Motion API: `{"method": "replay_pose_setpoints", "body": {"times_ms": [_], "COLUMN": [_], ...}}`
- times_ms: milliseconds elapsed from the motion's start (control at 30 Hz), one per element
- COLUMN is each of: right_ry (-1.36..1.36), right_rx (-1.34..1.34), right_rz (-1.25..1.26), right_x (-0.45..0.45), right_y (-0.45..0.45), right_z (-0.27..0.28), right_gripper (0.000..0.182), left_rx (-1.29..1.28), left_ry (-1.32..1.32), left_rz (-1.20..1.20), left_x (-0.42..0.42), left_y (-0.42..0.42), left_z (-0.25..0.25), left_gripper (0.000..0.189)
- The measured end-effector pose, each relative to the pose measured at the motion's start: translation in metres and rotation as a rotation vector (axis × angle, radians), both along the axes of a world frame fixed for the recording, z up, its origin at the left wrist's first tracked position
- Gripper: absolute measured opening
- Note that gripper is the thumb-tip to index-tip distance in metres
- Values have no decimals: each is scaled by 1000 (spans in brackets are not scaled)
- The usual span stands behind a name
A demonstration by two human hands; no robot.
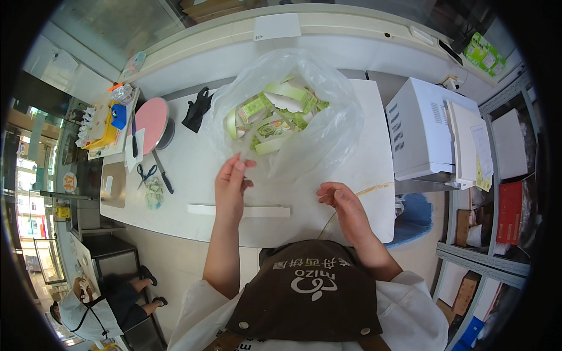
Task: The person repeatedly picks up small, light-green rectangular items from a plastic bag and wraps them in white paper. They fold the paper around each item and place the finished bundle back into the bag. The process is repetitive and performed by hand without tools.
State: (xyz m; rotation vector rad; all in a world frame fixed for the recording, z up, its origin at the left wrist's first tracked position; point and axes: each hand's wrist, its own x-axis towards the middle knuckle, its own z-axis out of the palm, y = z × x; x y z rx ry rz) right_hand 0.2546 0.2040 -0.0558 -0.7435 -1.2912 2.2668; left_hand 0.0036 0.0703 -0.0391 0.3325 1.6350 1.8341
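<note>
A translucent plastic bag lies wide open on the white worktable. Inside it are several pieces of green and white printed paper packaging, some bent into bands. My left hand hovers by the near left edge of the bag, fingers loosely curled, with nothing visible in it. My right hand is over the table near the bag's lower right, fingers bent and holding nothing. A flat white strip lies along the near part of the table, partly hidden by my left wrist.
At left are a pink turntable, scissors, a knife, a crumpled cloth and a metal tray. A black glove lies beside the bag. A white machine stands right. Another person is at lower left.
</note>
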Motion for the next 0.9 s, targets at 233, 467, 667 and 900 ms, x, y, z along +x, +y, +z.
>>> {"method": "replay_pose_setpoints", "body": {"times_ms": [233, 467, 667, 900], "right_ry": [-68, -130, -236, -344], "right_rx": [-80, -54, 1, 282], "right_rz": [148, 278, 311, 294], "right_x": [-8, -20, -27, -25], "right_y": [-7, -8, -1, 3], "right_z": [-15, -24, -27, -44], "right_gripper": [27, 24, 24, 27], "left_rx": [-41, -316, -214, -318], "left_ry": [331, 1020, 846, 1429], "left_rz": [94, -210, -245, 95], "left_x": [-40, -39, -48, -108], "left_y": [41, 79, 119, 115], "left_z": [-17, -43, -39, -44], "left_gripper": [38, 37, 34, 36]}}
